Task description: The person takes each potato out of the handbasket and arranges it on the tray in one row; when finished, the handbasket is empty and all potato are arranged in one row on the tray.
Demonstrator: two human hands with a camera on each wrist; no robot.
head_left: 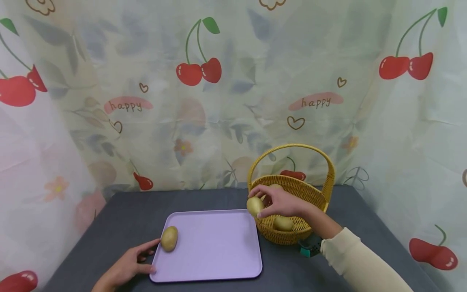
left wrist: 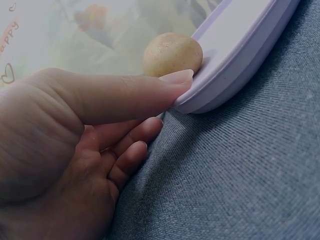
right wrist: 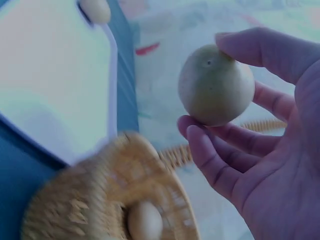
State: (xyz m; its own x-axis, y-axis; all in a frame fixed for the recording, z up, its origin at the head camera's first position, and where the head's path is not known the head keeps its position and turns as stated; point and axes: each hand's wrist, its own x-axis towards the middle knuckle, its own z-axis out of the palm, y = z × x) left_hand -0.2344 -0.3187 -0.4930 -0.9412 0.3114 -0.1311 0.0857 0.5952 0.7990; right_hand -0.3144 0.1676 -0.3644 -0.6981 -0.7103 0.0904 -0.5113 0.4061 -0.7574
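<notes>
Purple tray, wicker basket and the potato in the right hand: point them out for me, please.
Purple tray [head_left: 209,247], head view, on its bare floor.
Wicker basket [head_left: 278,237], head view, on its front wall.
Held potato [right wrist: 216,87], right wrist view, on its near side.

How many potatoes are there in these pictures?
4: one potato on the tray, one in the right hand, two inside the basket: one in front, one partly behind the hand. Others may be hidden.
</notes>
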